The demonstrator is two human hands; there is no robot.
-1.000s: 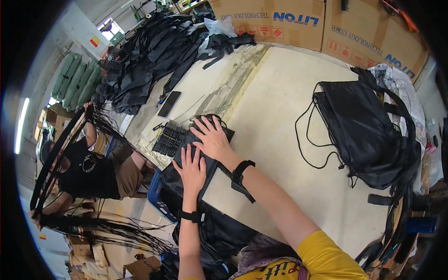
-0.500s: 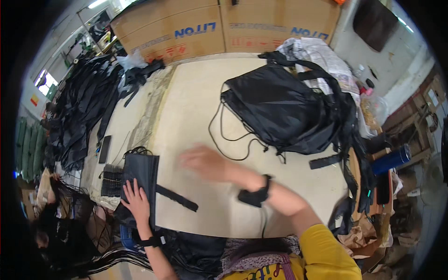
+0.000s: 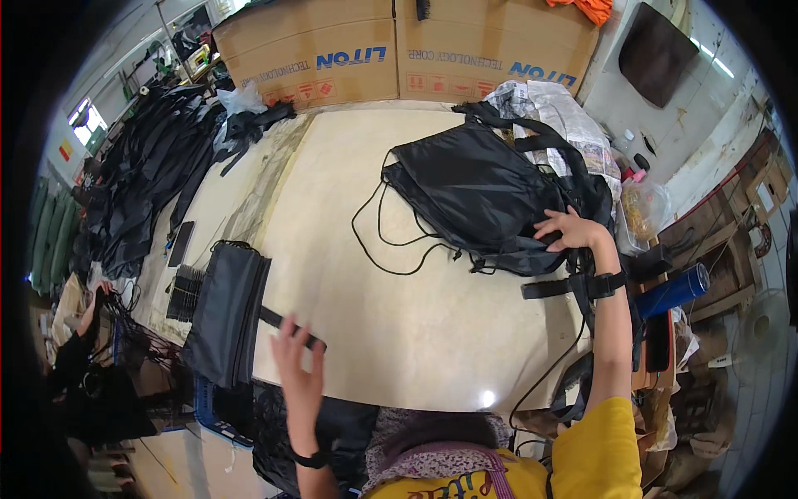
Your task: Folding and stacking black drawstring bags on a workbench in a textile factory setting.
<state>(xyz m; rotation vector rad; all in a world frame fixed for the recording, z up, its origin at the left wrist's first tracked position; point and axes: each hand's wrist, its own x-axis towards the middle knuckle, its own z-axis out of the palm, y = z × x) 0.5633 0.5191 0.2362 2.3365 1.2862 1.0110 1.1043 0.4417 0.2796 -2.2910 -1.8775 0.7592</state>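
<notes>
We judge that we are between pieces: our right hand (image 3: 572,231) reaches out with fingers closing on the near edge of the pile of black drawstring bags (image 3: 486,195), while our left hand (image 3: 293,359) hovers open and empty just beside the strap (image 3: 289,326) of the folded black stack (image 3: 226,312). The next move likely calls for pulling one bag free of its loose cords (image 3: 391,241) onto the bare surface (image 3: 399,349) between our hands. The stack's long axis runs away from us, just left of our left hand.
</notes>
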